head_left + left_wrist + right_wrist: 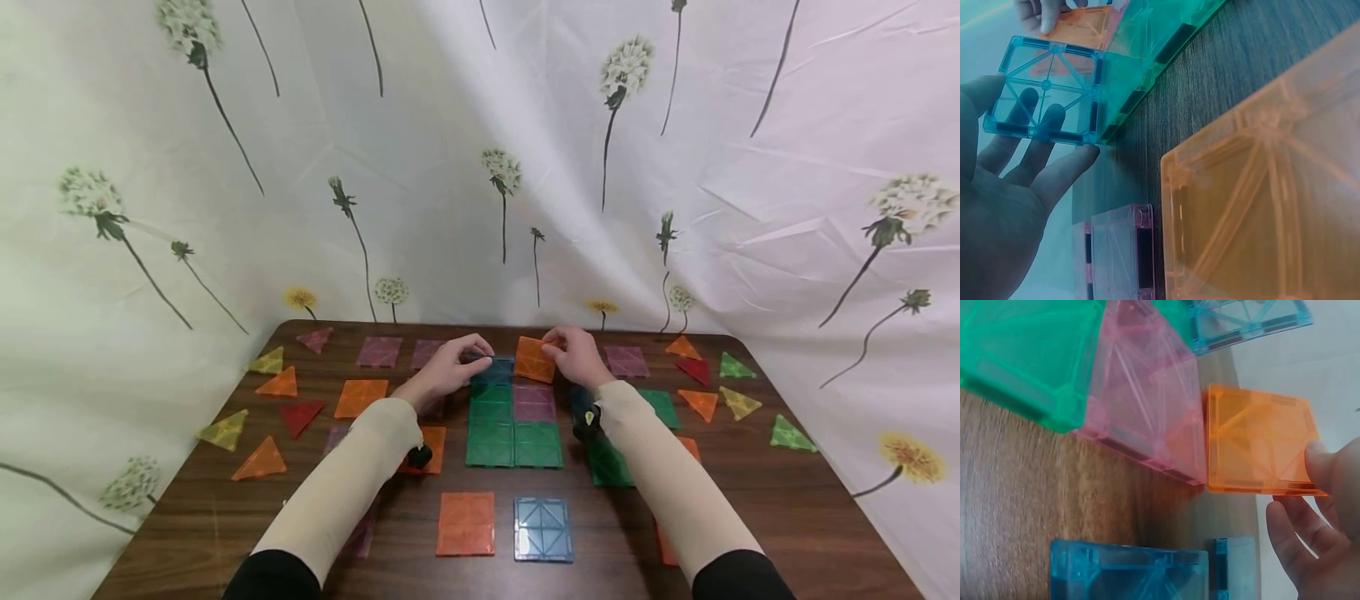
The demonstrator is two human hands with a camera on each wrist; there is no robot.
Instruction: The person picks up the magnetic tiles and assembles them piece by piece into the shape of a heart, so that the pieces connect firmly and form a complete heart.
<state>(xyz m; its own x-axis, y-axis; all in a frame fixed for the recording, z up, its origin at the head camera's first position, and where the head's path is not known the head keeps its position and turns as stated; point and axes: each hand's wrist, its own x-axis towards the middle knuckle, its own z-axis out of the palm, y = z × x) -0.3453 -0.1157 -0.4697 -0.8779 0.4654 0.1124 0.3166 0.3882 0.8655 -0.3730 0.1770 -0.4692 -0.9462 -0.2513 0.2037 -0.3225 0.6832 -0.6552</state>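
Between thumb and fingers, my left hand (448, 367) holds a blue square magnetic tile (1047, 84), raised at an angle with one edge against a green tile (1141, 47). An orange square magnetic tile (534, 360) is pinched at its right side by my right hand (577, 358). It tilts up too, its lower edge at the far edge of a pink tile (1147, 394). That pink tile lies flat in a block with several green tiles (490, 443). In the right wrist view, the blue tile (1254, 319) stands beside the orange one.
A loose red-orange square (466, 524) and a light blue square (542, 529) lie nearer on the wooden table (795, 533). Triangle tiles, such as a yellow one (225, 430) and a green one (791, 433), are spread at both sides. A dandelion-print cloth (450, 167) hangs behind.
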